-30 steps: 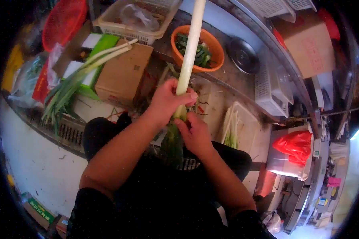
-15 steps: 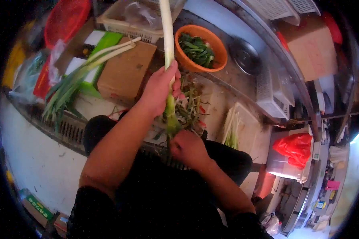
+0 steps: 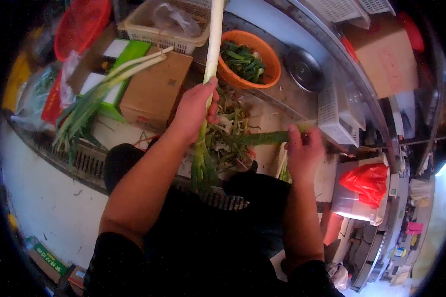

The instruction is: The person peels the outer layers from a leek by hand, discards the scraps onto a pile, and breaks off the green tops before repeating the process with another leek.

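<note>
My left hand (image 3: 195,106) is closed round a long leek (image 3: 213,47), held upright, its white stalk above the fist and green leaves hanging below. To the right, my right hand (image 3: 305,151) pinches a loose green leaf (image 3: 265,138), which stretches leftward over a heap of scraps (image 3: 228,131). Pale stalks (image 3: 285,171) lie partly hidden behind my right hand. Beyond my left hand is an orange basket (image 3: 275,74) of cut greens (image 3: 243,62). More leeks (image 3: 91,91) rest across the boxes at the left.
A cardboard box (image 3: 156,94) and a beige crate (image 3: 166,42) are at the back left, near a red basket (image 3: 82,29). A round black lid (image 3: 304,69) and a white basket (image 3: 334,114) are at the right. A red bag (image 3: 365,184) sits on a white bucket (image 3: 354,210).
My right hand has moved right and up from the leek's lower end, with a leaf stretched out from it. The leek's top has tilted slightly right, and its green leaves now hang separately.
</note>
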Tool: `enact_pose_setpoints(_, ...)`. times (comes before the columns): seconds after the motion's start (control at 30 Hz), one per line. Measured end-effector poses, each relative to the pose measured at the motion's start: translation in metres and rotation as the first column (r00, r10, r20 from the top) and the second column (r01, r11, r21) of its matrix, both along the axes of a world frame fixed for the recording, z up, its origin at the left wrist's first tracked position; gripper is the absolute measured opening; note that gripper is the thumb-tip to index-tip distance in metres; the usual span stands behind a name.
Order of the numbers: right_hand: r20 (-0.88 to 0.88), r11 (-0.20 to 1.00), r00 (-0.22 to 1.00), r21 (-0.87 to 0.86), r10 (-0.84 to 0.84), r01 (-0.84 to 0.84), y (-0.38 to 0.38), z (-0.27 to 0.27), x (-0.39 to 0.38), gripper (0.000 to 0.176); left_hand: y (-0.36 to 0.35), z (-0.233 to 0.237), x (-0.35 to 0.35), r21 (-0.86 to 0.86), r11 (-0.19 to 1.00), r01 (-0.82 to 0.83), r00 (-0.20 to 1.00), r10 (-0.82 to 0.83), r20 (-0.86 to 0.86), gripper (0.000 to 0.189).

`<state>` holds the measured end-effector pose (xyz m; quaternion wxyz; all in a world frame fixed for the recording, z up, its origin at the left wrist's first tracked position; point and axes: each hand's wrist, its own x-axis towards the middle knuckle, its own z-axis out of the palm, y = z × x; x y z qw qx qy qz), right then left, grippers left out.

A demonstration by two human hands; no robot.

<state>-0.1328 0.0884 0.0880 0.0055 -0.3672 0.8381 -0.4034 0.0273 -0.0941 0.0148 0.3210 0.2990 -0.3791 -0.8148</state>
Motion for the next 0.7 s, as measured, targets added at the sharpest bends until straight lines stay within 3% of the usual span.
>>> enact_pose_setpoints(0.03, 0.000, 1.000, 1.000, -0.001, 0.000, 0.000, -0.002, 0.004, -0.003, 0.024, 0.000, -0.001, 0.000, -0.001, 1.000, 0.000, 1.000, 0.000, 0.000, 0.039)
enact_pose_setpoints(0.1, 0.120, 0.981, 0.992, -0.193, 0.037, -0.013, -0.005, 0.009, -0.008, 0.018, 0.001, -0.001, -0.001, 0.001, 1.000, -0.003, 1.000, 0.003, 0.014, 0.038)
enact_pose_setpoints(0.23, 0.162, 0.965, 0.985, -0.261, 0.056, -0.012, -0.003, 0.007, -0.023, 0.014, 0.003, 0.005, 0.000, -0.035, 0.999, 0.000, 0.999, 0.001, 0.037, 0.037)
enact_pose_setpoints(0.33, 0.306, 0.934, 0.951, -0.350, 0.039, 0.074, -0.001, 0.000, -0.034, 0.013, 0.007, 0.011, 0.001, -0.011, 1.000, 0.029, 0.996, -0.028, 0.089, 0.030)
enact_pose_setpoints(0.43, 0.439, 0.916, 0.895, -0.386, 0.080, 0.107, 0.002, -0.004, -0.043, 0.012, 0.016, 0.003, -0.005, -0.139, 0.985, 0.104, 0.983, -0.080, 0.168, 0.022)
enact_pose_setpoints(0.53, 0.579, 0.901, 0.793, -0.423, 0.190, 0.093, -0.001, -0.004, -0.039, 0.014, 0.030, -0.004, -0.012, -0.189, 0.929, 0.318, 0.948, -0.309, 0.078, 0.052)
enact_pose_setpoints(0.63, 0.624, 0.804, 0.717, -0.575, 0.310, 0.152, -0.013, -0.008, -0.015, 0.018, 0.053, 0.003, -0.015, -0.155, 0.874, 0.460, 0.888, -0.457, 0.060, 0.050)
enact_pose_setpoints(0.67, 0.697, 0.775, 0.575, -0.611, 0.428, 0.164, -0.013, -0.010, -0.008, 0.021, 0.052, 0.009, -0.014, -0.161, 0.793, 0.587, 0.805, -0.553, 0.213, 0.043)
enact_pose_setpoints(0.7, 0.739, 0.745, 0.411, -0.641, 0.534, 0.184, -0.015, -0.012, 0.001, 0.024, 0.054, 0.012, -0.015, -0.161, 0.793, 0.587, 0.806, -0.553, 0.212, 0.043)
